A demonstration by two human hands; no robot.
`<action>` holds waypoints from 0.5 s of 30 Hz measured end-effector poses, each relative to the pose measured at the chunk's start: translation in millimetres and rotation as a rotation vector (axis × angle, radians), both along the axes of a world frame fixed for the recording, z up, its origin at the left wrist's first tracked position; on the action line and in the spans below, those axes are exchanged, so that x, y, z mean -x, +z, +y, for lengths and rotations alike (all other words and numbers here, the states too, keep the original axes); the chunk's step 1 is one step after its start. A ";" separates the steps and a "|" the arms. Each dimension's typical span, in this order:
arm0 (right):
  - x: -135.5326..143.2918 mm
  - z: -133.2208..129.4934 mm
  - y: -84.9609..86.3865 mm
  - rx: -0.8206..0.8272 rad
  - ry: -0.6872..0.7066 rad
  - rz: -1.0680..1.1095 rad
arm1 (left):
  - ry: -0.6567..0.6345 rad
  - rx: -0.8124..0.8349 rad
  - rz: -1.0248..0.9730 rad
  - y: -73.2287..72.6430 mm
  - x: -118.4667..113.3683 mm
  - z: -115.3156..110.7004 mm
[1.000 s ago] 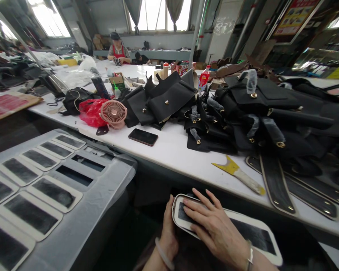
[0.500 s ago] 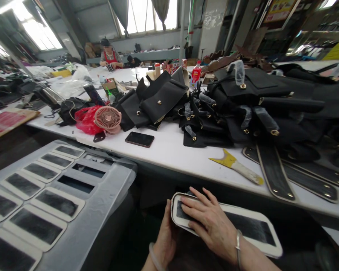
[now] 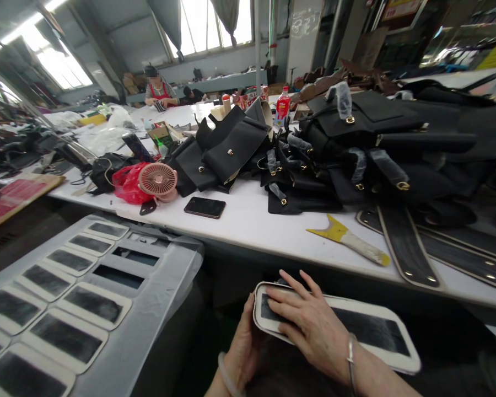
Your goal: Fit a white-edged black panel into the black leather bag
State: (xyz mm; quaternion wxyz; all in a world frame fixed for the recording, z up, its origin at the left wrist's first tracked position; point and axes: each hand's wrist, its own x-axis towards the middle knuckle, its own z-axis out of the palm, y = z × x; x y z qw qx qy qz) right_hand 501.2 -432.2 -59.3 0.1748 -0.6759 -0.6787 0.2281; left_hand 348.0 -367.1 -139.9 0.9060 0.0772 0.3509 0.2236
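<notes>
1. The right hand presses flat, fingers spread, on a white-edged black panel; the left hand grips the panel's rounded end, fingers curled beneath it.
2. The panel sits low at the person's lap, below the bench.
3. A rack at left carries rows of matching panels, apparently finished; bag parts pile on the bench, seemingly awaiting work.
4. Both hands hold as a second ago; only the view has shifted slightly.
</notes>
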 end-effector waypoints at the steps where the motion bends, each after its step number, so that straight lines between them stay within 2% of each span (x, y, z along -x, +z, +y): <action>1: -0.2 -0.2 0.0 0.002 -0.003 0.006 | -0.001 0.000 0.001 1.3 0.0 -0.1; 8: -5.8 -1.9 -0.1 -0.005 0.034 0.062 | -0.020 0.011 -0.058 3.4 0.7 0.4; 12: -8.4 -3.1 -2.3 -0.007 0.059 0.082 | -0.057 0.032 -0.099 12.3 -0.1 -0.2; 15: -10.1 -3.9 -4.7 0.010 0.066 0.081 | -0.074 0.005 -0.055 19.2 -0.2 0.0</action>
